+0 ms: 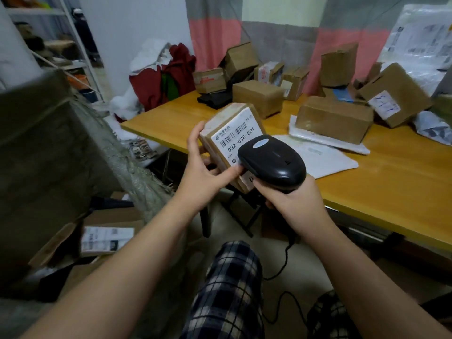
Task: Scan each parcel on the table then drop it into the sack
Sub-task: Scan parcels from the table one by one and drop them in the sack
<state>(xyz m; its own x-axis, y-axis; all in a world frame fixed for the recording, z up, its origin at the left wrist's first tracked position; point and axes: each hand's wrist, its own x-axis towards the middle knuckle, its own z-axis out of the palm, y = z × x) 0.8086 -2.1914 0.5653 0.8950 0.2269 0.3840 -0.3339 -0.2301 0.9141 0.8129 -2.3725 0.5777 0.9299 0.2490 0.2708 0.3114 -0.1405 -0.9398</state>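
Head cam: parcel [226,115], a small brown box w/ its white barcode label [236,134] facing me, is tilted in the air just off the near-left corner of the table [391,182]. My left hand [205,172] grips it, fingers round the left side, thumb pressed on the label's lower end. Black scanner [271,162] sits over the label's lower-right part; touching or not, can't tell. My right hand [293,199] is wrapped round its handle, cable [283,265] hanging down by my checked trousers [232,277]. On the table: flat white mail bags [325,160] near me, more brown boxes [333,118] toward the back. Woven sack [115,152] stands at my left, frayed edge beside my left arm.
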